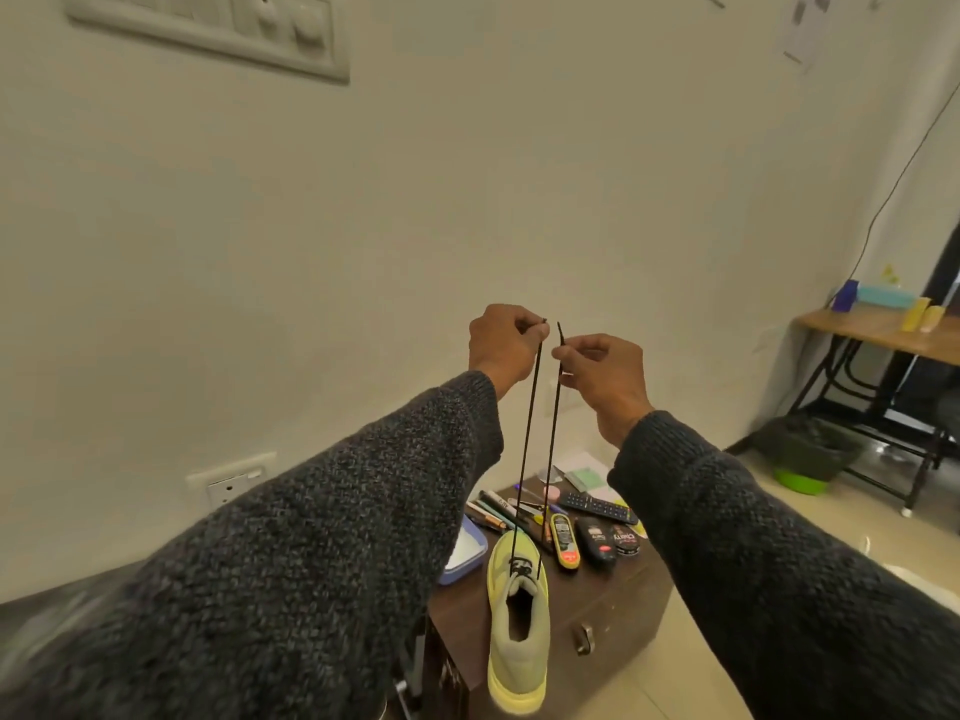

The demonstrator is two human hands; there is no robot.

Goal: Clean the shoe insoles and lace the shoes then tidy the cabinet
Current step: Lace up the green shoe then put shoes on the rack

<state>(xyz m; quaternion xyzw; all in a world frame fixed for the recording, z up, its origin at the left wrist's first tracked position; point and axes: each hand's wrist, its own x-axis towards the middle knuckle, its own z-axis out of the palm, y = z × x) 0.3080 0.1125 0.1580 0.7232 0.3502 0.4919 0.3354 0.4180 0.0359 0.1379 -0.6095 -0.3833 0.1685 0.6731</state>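
Lace: we have a thin black cord shoelace (pixel 530 433), soft and limp, light in the fingers. It runs in two taut strands from the shoe's eyelets up to our raised hands. We judge it best taken near its stiff tips, where it will not slide through a pinch.

Shoe: the pale yellow-green knit sneaker (pixel 518 615) sits toe away from us on the dark brown wooden bench (pixel 613 605), its heel hanging over the near edge. We judge it light and soft-walled, so a hard upward pull on the lace could lift or tip it.

Left hand: our left hand (pixel 501 341) is curled, thumb and fingers pinching the end of the left strand, the tip poking out just above the fingers.

Right hand: our right hand (pixel 600 366) pinches the right strand a little below its tip between thumb and forefinger, the other fingers loosely bent.

Hands together: they are held near each other at about the same height, not touching, the two lace ends almost level.

Bench clutter: black shoe-polish bottles (pixel 597 540), a black remote control (pixel 597 506), pens and papers lie beyond the sneaker.
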